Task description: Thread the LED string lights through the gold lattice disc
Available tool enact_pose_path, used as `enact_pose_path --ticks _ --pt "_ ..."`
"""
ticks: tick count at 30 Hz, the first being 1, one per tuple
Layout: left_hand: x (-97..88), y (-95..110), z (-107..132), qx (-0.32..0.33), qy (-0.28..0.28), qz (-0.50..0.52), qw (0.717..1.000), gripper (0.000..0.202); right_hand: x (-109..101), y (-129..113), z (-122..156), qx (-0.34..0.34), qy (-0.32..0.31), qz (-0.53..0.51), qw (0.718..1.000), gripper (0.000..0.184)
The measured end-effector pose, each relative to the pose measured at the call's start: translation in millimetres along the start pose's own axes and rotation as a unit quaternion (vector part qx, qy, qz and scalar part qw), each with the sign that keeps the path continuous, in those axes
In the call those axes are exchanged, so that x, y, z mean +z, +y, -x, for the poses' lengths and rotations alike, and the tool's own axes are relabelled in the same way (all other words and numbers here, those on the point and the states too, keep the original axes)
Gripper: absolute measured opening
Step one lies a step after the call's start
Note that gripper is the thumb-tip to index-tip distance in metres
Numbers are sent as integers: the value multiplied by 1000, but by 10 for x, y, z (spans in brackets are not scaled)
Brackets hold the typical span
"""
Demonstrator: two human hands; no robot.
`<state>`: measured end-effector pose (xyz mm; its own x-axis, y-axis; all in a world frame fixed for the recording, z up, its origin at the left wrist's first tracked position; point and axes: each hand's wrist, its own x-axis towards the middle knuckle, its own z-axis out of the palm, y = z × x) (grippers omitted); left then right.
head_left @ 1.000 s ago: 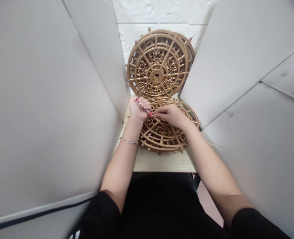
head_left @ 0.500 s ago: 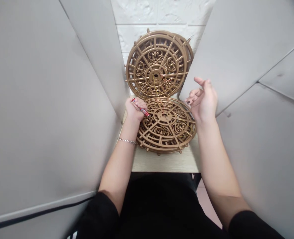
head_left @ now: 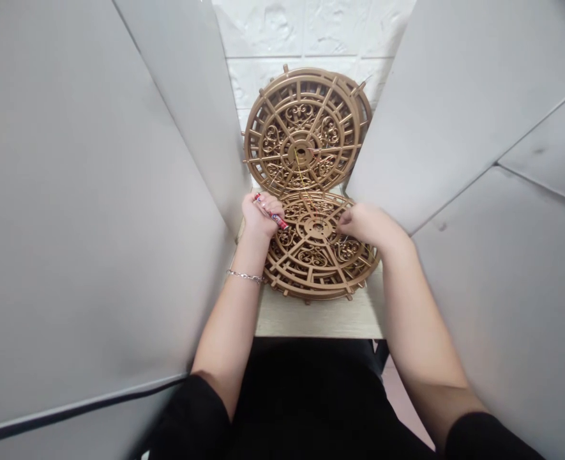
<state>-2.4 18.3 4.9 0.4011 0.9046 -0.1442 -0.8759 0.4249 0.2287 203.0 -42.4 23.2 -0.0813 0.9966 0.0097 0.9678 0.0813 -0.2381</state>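
Note:
A round gold openwork disc (head_left: 318, 268) lies flat on a narrow pale wooden table (head_left: 311, 316). My left hand (head_left: 259, 216) rests on the disc's left rim, closed around a slim red patterned stick (head_left: 275, 218). My right hand (head_left: 366, 223) lies on the disc's right side, fingers curled and pinched near the hub; what they pinch is too small to see. A thin yellow thread (head_left: 301, 172) runs from the flat disc up to a second gold disc (head_left: 304, 131).
The second disc leans upright against a white brick wall (head_left: 306, 32), with another disc behind it. Tall grey partition panels (head_left: 95, 191) close in the table on the left, and more panels (head_left: 478, 140) on the right. My black-clothed lap fills the bottom of the view.
My right hand lifted off the disc and swung up to the right with fingers spread, then came back down onto the disc's right side. My left hand kept its hold on the red stick.

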Motion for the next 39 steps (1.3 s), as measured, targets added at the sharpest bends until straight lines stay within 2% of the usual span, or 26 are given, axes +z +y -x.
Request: enact_pose_path --ticks 5,8,10,13,18,19,21,22,23,24,26,29,31,33,35,39 --pt "-3 -1 0 9 6 4 1000 26 -15 -111 11 16 118 34 992 24" --pt "-10 -2 -2 11 10 4 1000 27 -16 -145 -4 -19 173 -50 984 23" --pt "-15 -2 -4 9 10 3 1000 28 3 -134 -32 -41 228 -149 961 21" --pt "-20 -5 -7 10 13 2 1000 29 16 -104 -77 -53 325 -315 890 20" --pt "-14 -10 0 23 35 12 999 30 -163 -159 -10 -89 471 -486 730 29" --pt "-13 -10 2 24 38 13 999 30 -214 -184 26 -107 494 -509 697 34" --pt "-14 -9 5 23 40 16 999 30 -295 -233 102 -134 494 -552 658 33" --pt "-15 -9 6 22 40 17 999 30 -316 -257 136 -137 470 -569 661 28" --pt "-17 -9 5 21 39 19 999 30 -320 -280 163 -133 432 -578 680 21" --pt "-19 -10 4 21 38 21 999 30 -308 -304 181 -126 385 -579 708 15" --pt "-26 -11 -1 21 39 26 999 30 -239 -356 190 -120 278 -562 770 15" --pt "-45 -12 -18 19 34 38 999 30 -75 -450 140 -152 125 -518 833 19" --pt "-62 -9 -33 14 25 45 999 29 35 -516 85 -174 55 -452 873 16" --pt "-75 -6 -46 8 19 48 999 28 122 -569 34 -177 41 -374 910 15" --pt "-77 -6 -49 5 18 51 999 28 185 -597 -4 -168 42 -317 932 15" --pt "-53 -20 -26 10 21 64 998 28 261 -593 -41 -164 57 -282 944 15"
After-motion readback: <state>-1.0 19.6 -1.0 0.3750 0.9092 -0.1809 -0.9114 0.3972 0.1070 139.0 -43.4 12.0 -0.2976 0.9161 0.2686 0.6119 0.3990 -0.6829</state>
